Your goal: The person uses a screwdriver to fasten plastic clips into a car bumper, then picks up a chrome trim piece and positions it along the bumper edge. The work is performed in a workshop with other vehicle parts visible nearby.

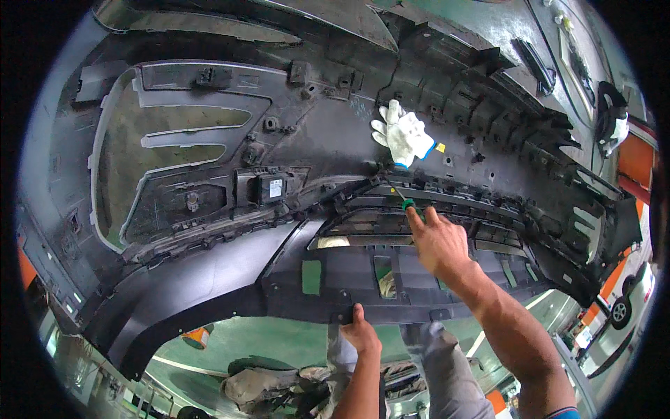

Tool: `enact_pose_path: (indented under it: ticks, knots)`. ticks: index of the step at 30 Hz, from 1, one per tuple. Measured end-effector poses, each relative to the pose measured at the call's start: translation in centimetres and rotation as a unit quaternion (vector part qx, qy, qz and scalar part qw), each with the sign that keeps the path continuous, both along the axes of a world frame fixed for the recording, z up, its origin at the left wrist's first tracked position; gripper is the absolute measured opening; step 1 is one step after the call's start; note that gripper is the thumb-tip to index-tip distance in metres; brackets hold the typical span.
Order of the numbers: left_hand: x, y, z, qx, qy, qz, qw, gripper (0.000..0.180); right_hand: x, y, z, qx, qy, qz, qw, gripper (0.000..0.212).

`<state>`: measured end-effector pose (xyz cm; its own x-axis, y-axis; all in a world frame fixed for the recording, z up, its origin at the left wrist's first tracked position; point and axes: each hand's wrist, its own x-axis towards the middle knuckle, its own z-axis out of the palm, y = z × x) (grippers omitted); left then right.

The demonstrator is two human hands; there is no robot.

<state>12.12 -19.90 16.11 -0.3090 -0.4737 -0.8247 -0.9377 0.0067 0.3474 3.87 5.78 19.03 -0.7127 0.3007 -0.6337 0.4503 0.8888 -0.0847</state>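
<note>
A large black plastic car bumper [328, 143] lies in front of me with its ribbed inner side facing up. My right hand [444, 246] is closed around the green handle of a screwdriver [408, 204]. Its thin shaft points up and left, toward the seam above the lower grille [377, 225]; whether the tip touches anything is too small to tell. At the near edge, my left hand [361, 336] grips the bumper's lower lip, thumb on top and the other fingers mostly hidden. White work gloves [403, 134] with blue cuffs rest on the bumper beyond the screwdriver.
A small black module [272, 187] with a white label sits on the bumper's left part. Under the near edge are my legs [447, 370] and a green floor [279, 342] with an orange container [198, 337]. At the far right stands a white car [628, 314].
</note>
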Motion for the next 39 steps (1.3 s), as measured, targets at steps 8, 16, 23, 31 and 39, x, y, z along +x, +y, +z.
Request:
enact_pose_path:
  ticks: [8,16,23,31,39]
  knots:
    - [0.3,0.2,-0.5,-0.016,0.028,-0.003,0.999,0.039,0.3,-0.9,-1.6,-0.194,0.092,-0.485,0.848,0.044]
    - [-0.1,-0.1,0.1,-0.007,-0.008,-0.031,0.999,0.035,-0.9,-1.1,-0.4,-0.054,-0.088,-0.069,0.992,0.056]
    - [-0.4,1.0,0.6,0.002,0.065,-0.017,0.998,0.035,-1.5,-1.0,-1.3,-0.336,0.149,-0.829,0.422,0.047]
    - [-0.6,0.6,0.6,-0.029,-0.017,-0.038,0.999,0.036,-0.5,-1.4,-1.0,-0.049,0.013,-0.178,0.983,0.049]
    - [0.2,0.2,0.1,-0.002,0.025,-0.030,0.999,0.041,-1.2,-0.7,-1.2,-0.264,0.086,-0.637,0.719,0.051]
